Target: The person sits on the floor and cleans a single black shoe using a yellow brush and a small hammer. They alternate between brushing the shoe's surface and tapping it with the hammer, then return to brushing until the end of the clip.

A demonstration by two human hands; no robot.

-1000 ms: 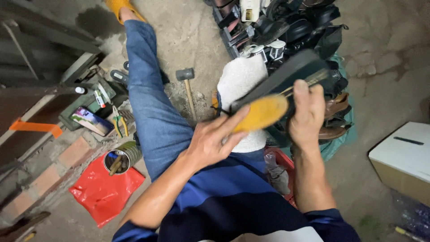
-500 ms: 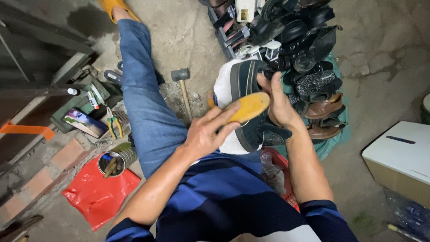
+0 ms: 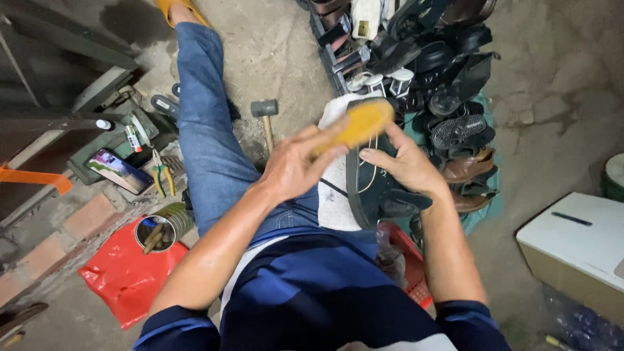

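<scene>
yellow insole (image 3: 361, 123) held flat over a dark shoe (image 3: 377, 182), above the lap and a white cloth (image 3: 335, 195). left hand (image 3: 296, 166) grip closed on the insole's near end; right hand (image 3: 403, 162) fingers curled on the shoe's rim. insole looks light, thin, bendy; best pinched at edges. hammer (image 3: 265, 110) on floor, shoe pile (image 3: 422, 58) beyond.
</scene>
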